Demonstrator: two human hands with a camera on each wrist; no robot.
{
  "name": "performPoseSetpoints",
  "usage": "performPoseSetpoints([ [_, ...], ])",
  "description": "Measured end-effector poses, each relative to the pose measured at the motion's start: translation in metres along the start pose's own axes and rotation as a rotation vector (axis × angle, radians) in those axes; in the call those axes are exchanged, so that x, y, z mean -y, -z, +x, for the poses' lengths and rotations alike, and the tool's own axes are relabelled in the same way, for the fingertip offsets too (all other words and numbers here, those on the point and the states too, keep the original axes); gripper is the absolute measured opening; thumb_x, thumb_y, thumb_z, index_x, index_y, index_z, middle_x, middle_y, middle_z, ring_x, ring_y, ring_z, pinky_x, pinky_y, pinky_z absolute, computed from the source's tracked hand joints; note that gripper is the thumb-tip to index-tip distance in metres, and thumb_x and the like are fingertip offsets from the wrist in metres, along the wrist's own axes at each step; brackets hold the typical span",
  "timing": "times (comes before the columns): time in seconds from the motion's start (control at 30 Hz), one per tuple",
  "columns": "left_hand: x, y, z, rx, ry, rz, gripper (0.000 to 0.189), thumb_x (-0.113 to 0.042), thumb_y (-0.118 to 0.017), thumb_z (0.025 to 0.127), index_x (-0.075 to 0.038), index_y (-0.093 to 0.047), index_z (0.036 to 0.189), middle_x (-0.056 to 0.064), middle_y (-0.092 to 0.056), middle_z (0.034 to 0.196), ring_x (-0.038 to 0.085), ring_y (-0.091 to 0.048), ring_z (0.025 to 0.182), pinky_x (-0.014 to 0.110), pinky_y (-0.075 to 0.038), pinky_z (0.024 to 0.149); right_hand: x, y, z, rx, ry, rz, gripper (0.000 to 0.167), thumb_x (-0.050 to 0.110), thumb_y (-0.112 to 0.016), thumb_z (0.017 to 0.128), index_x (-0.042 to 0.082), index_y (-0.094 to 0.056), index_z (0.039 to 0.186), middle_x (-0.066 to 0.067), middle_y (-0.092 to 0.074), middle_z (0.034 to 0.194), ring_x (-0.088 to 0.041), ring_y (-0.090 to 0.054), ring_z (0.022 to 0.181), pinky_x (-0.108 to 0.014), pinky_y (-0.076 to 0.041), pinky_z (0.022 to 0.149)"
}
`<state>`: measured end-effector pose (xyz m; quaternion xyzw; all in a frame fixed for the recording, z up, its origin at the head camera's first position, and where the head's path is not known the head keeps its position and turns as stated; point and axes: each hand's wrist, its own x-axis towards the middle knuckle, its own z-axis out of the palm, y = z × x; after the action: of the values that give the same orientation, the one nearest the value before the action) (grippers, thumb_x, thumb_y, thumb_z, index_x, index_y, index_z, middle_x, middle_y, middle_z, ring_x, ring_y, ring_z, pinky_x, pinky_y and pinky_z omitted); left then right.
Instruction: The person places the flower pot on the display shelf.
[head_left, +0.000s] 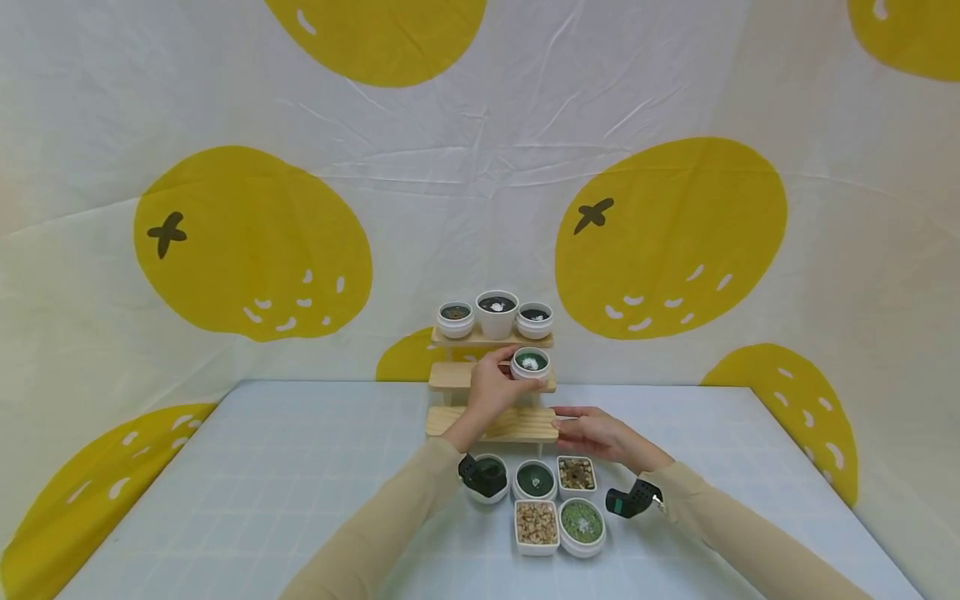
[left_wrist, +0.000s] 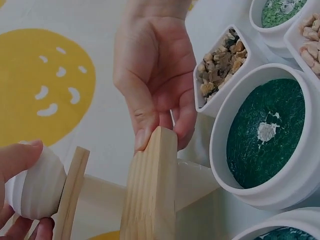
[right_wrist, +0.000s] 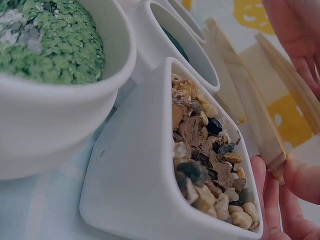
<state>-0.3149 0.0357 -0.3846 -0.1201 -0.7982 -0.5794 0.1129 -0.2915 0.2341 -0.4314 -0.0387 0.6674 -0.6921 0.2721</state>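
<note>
White pots, nine in all: seven round pots and two square pots. The round pots divide as three on the top shelf, one in the left hand and three on the table; both square ones belong to the table group of five. Wooden shelves, three; hands, two; beige sleeves, two; dark wrist-worn devices, two; table, one; yellow fruit prints, seven (I include, from where I stand, those cut off or partly covered).

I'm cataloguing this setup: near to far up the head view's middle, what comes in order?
Square pot of pale stones, round pot of dark green, lowest wooden board, held pot in the left hand, top wooden board.
</note>
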Motion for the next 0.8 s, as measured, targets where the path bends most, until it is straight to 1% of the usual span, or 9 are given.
performPoseSetpoints([
  [0.03, 0.0006, -0.0002, -0.0001, 0.0, -0.003, -0.004, 0.063, -0.014, -0.088, 0.065, -0.006, -0.064, 0.122, 0.011, -0.07, 0.109, 0.015, -0.064, 0.079, 0.02, -0.053, 0.07, -0.0002, -0.0003, 0.0007, -0.008, -0.004, -0.001, 0.07, 0.017, -0.063, 0.092, -0.009, -0.027, 0.146, -0.001, -0.067, 0.097, -0.007, -0.065, 0.085, -0.019, -0.056, 0.077],
  [0.07, 0.0012, -0.0003, -0.0003, 0.0, -0.007, -0.011, 0.063, -0.014, -0.088, 0.065, -0.006, -0.064, 0.122, 0.011, -0.07, 0.109, 0.016, -0.064, 0.08, 0.021, -0.054, 0.07, -0.0001, -0.0018, 0.0015, -0.036, -0.013, -0.014, 0.069, 0.016, -0.06, 0.094, -0.009, -0.024, 0.147, 0.0, -0.067, 0.095, -0.006, -0.065, 0.085, -0.019, -0.056, 0.077],
  [0.17, 0.002, 0.0, -0.0015, -0.003, -0.011, -0.043, 0.063, -0.013, -0.088, 0.066, -0.005, -0.062, 0.123, 0.013, -0.069, 0.11, 0.019, -0.066, 0.083, 0.023, -0.056, 0.073, 0.0002, -0.0037, 0.003, -0.065, -0.029, -0.022, 0.063, 0.011, -0.053, 0.097, -0.009, -0.021, 0.147, 0.001, -0.066, 0.093, -0.006, -0.065, 0.083, -0.019, -0.056, 0.075],
  [0.23, 0.0019, 0.0006, -0.0026, -0.007, -0.004, -0.064, 0.063, -0.013, -0.088, 0.066, -0.004, -0.061, 0.123, 0.014, -0.068, 0.11, 0.021, -0.067, 0.085, 0.025, -0.057, 0.074, 0.0011, -0.0047, 0.003, -0.076, -0.037, -0.02, 0.061, 0.01, -0.052, 0.098, -0.009, -0.022, 0.147, 0.001, -0.066, 0.092, -0.006, -0.065, 0.082, -0.02, -0.057, 0.074],
  [0.47, -0.0002, 0.0037, -0.0057, -0.01, 0.017, -0.088, 0.063, -0.012, -0.087, 0.066, -0.001, -0.06, 0.122, 0.017, -0.067, 0.106, 0.022, -0.068, 0.084, 0.025, -0.058, 0.073, 0.0037, -0.0054, 0.003, -0.103, -0.064, -0.011, 0.058, 0.009, -0.05, 0.098, -0.008, -0.024, 0.147, -0.001, -0.066, 0.092, -0.007, -0.066, 0.08, -0.021, -0.057, 0.075],
  [0.67, -0.0015, 0.0038, -0.0051, -0.014, 0.019, -0.058, 0.06, -0.012, -0.087, 0.066, 0.002, -0.062, 0.119, 0.018, -0.07, 0.101, 0.023, -0.069, 0.082, 0.024, -0.058, 0.07, 0.0032, -0.005, 0.0038, -0.105, -0.068, -0.019, 0.058, 0.008, -0.051, 0.098, -0.008, -0.024, 0.147, -0.002, -0.066, 0.093, -0.007, -0.066, 0.081, -0.021, -0.057, 0.075],
  [0.8, -0.0006, 0.0023, -0.0032, -0.022, 0.012, -0.048, 0.06, -0.012, -0.088, 0.066, 0.002, -0.062, 0.119, 0.018, -0.07, 0.101, 0.024, -0.07, 0.083, 0.025, -0.059, 0.071, 0.0028, -0.0048, 0.0035, -0.101, -0.063, -0.013, 0.058, 0.008, -0.05, 0.098, -0.008, -0.023, 0.147, -0.001, -0.066, 0.092, -0.007, -0.066, 0.08, -0.02, -0.057, 0.074],
])
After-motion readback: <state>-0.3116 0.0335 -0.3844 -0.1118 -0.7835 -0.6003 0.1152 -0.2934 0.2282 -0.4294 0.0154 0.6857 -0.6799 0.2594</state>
